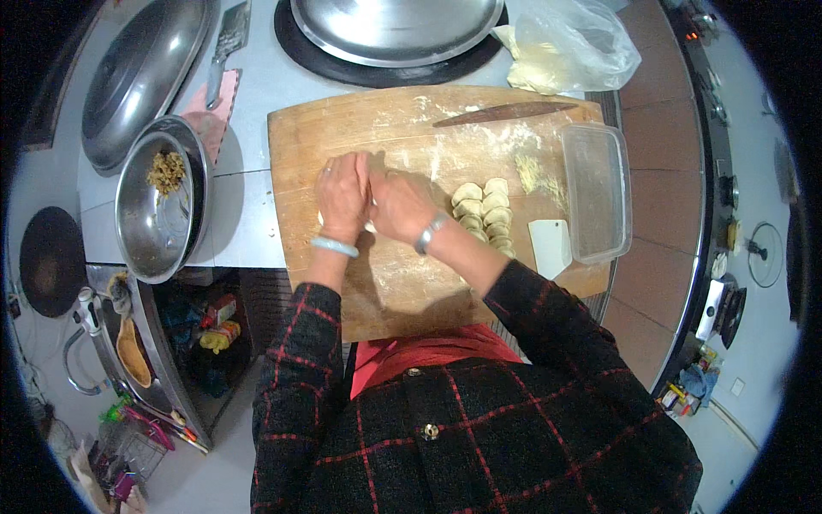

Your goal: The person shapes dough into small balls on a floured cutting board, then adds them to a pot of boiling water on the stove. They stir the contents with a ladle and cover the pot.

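My left hand point(343, 196) and my right hand point(401, 202) meet over the left part of a floured wooden board point(398, 302). Bits of white dough point(370, 226) show beneath and between them; the fingers mostly hide what they work on. Folded dumplings point(468, 193) stand in two rows right of my right hand. Beyond them lie a white dough scraper point(550, 247) and yellowish crumbs or flour point(533, 175). A tapered wooden rolling pin point(504, 114) rests near the board's far edge.
A steel bowl point(142, 247) with some filling point(167, 172) stands left of the board. Behind it are a cleaver point(230, 38) on a pink cloth point(215, 122) and a large metal lid point(144, 77). A clear plastic container point(597, 193) sits at the board's right edge, a plastic bag point(597, 51) behind.
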`<state>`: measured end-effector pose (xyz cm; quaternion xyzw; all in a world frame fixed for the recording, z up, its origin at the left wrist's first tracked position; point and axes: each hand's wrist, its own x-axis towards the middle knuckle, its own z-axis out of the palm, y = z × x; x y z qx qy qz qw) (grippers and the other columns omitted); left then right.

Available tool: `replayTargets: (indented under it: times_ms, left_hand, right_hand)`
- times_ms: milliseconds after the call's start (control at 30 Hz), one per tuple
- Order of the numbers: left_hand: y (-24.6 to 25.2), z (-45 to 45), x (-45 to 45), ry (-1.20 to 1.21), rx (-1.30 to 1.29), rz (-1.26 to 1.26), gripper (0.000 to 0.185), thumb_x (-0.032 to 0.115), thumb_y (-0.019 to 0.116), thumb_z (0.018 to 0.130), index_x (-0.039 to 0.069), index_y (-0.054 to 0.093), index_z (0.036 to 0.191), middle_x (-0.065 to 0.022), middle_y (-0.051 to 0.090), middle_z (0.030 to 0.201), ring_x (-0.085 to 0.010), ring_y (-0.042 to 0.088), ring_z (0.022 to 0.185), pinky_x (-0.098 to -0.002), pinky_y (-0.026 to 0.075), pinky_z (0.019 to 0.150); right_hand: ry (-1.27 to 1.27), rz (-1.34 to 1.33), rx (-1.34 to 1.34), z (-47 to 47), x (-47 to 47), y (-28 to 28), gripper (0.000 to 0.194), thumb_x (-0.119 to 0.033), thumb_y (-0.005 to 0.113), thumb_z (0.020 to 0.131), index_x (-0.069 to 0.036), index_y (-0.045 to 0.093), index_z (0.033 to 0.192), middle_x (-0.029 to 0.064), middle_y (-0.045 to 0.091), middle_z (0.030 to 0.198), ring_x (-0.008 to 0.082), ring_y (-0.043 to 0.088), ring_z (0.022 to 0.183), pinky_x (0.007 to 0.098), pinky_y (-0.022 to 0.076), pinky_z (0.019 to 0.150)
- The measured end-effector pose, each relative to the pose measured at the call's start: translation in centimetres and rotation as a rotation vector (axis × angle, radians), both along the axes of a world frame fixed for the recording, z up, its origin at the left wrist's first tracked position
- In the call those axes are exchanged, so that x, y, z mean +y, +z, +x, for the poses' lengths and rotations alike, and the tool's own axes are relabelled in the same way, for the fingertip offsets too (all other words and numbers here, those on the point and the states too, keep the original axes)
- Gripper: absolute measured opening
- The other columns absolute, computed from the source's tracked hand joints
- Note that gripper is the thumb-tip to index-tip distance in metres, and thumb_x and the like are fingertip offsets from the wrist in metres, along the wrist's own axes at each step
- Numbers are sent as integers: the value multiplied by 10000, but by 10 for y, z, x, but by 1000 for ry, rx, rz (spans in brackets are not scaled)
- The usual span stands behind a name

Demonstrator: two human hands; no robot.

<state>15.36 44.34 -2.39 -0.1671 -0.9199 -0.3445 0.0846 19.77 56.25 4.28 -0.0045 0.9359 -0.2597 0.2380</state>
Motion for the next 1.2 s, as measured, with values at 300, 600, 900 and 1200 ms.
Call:
replayTargets:
  times_ms: [300, 600, 900, 1200]
  left_hand:
    - [67, 53, -37, -170, -329, 121, 356, 309, 562, 994, -19, 700, 1016, -183, 659, 901, -334, 612, 819, -444, 490, 813]
    - [14, 13, -8, -16, 9, 2, 330, 268, 541, 1005, -13, 667, 886, -179, 623, 777, -345, 587, 728, -438, 480, 692]
    - [62, 52, -19, -248, -54, 32, 250, 223, 544, 994, 18, 667, 925, -128, 625, 875, -294, 585, 840, -403, 461, 776]
    - [7, -16, 16, 3, 17, -63, 292, 287, 586, 957, 32, 656, 832, -146, 619, 738, -344, 596, 788, -437, 468, 752]
  right_hand:
    - [-74, -211, 429, 87, -12, 23, 441, -108, 644, 845, 38, 556, 1252, 224, 663, 991, 362, 656, 887, 450, 507, 900]
    - [-183, -211, 150, 16, -8, -18, 404, -139, 631, 861, 62, 557, 1204, 248, 664, 800, 397, 664, 783, 481, 520, 802]
    - [-118, -311, 394, 87, -1, 8, 372, -113, 649, 845, 50, 587, 1174, 254, 641, 1051, 407, 625, 959, 489, 510, 837]
    - [-252, -205, 184, 7, 14, -27, 299, -139, 636, 877, 81, 584, 1072, 250, 653, 998, 409, 657, 880, 489, 533, 812]
